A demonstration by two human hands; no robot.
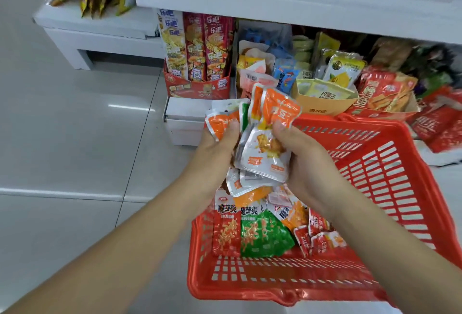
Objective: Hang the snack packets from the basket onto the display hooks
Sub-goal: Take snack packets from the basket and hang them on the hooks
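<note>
Above the red basket (275,286), left hand (215,148) and right hand (307,166), fingers (231,128) of both tight around orange snack packets (280,111).

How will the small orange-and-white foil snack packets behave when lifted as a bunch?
Probably floppy: the small orange-and-white foil snack packets crumple between the left hand and right hand. Likely slippery, since their film looks glossy. Seemingly light: the hands hold several.

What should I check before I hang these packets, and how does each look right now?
1. Left hand grips a packet bunch: ok.
2. Right hand grips a second bunch: ok.
3. One packet singled out: not ok, both hands hold several.
4. Free hook in view: not ok, none shows.
5. Hang holes on packets: cannot tell.
6. Basket below the held packets: ok.
</note>
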